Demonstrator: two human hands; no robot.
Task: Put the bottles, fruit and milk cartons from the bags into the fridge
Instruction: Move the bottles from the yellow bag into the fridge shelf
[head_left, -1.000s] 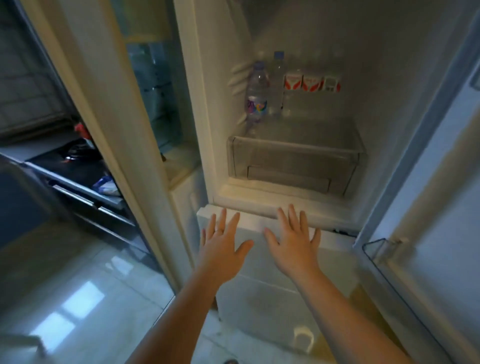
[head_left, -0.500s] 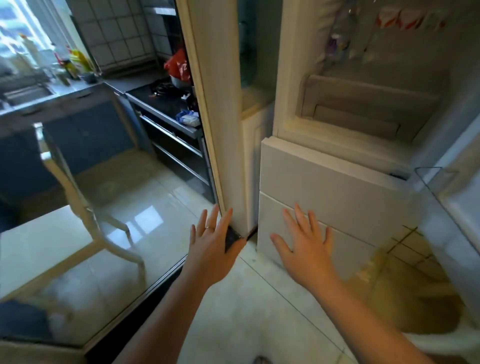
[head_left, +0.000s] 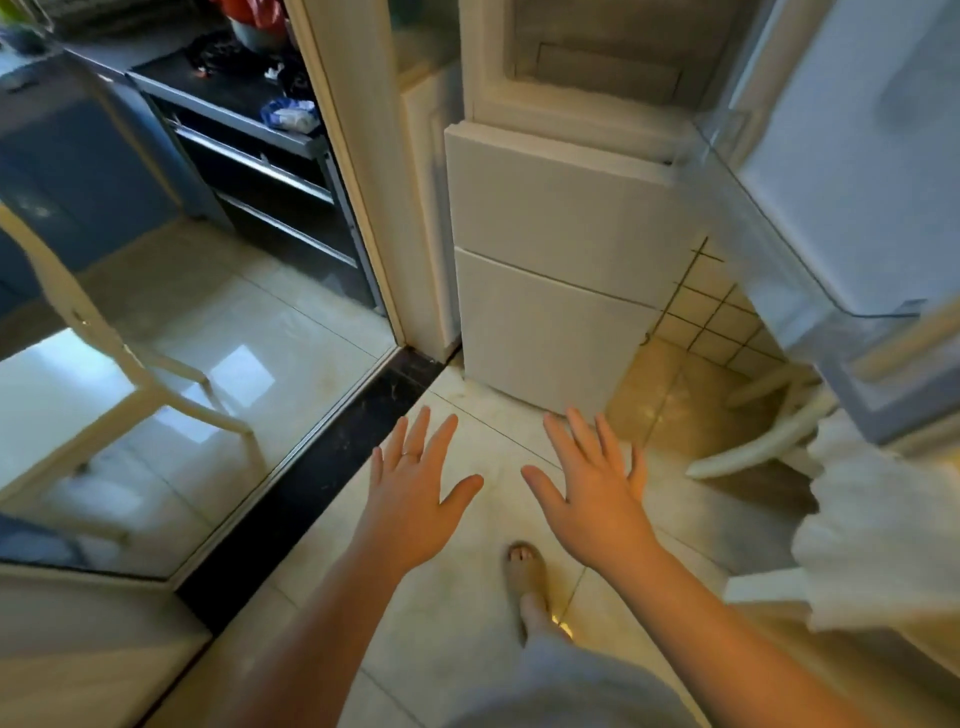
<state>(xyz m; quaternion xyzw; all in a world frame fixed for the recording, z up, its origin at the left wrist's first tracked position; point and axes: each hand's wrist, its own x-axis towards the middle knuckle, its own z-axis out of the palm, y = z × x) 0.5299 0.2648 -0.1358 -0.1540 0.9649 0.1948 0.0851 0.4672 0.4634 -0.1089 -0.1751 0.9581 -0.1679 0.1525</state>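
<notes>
Overhead, a person's left hand (head_left: 415, 499) and right hand (head_left: 592, 499) hover palms-down above the glossy pale floor tiles (head_left: 457, 639), fingers splayed straight and gripping nothing; a thin ring (head_left: 410, 455) bands one left finger. At 12 to 1 o'clock stands the fridge (head_left: 561, 208), a boxy cream-white cabinet with two smooth, flat lower fronts shut and its upper compartment open, where a clear plastic drawer (head_left: 608, 73) shows, blurred. Its door (head_left: 857, 156) swings wide at 2 o'clock, a transparent shelf (head_left: 810, 291) along its lower edge. A sandalled foot (head_left: 527, 577) sits at 6 o'clock. A dark polished threshold (head_left: 322, 478) runs diagonally at 9 o'clock beside a glass panel (head_left: 234, 312), a pale chair frame (head_left: 104, 364) showing in it.
</notes>
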